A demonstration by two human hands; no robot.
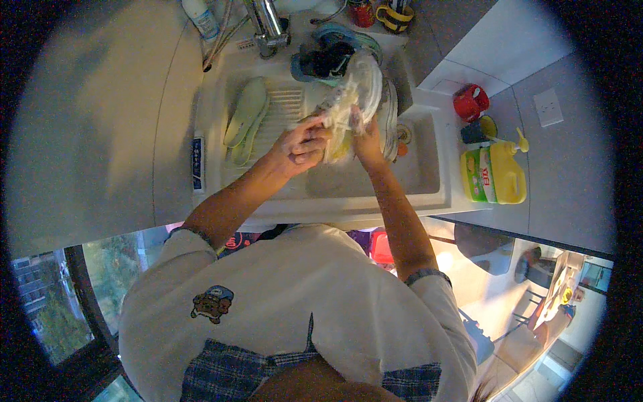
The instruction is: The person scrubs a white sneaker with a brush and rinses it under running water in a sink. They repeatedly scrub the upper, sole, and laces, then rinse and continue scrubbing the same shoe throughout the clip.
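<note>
Both hands are on a white shoe (346, 98), which is raised over the sink and blurred. At its right side my right hand (367, 138) holds it, the thumb on the upper. My left hand (304, 145) has curled fingers at the shoe's left edge; what exactly they pinch is blurred. A second pale shoe (389, 123) is partly hidden behind my right hand. Farther back sits a blue and black shoe (321, 60). Two pale green insoles (246, 118) lie overlapping on the ribbed washboard (286, 108) at the left of the sink (377, 183).
A chrome faucet (266, 25) stands at the back. Right of the sink are a yellow pump jug (495, 173), a dark cup (477, 130) and a red container (471, 103). A boxed tube (198, 163) lies along the left rim. A white bottle (201, 20) stands back left.
</note>
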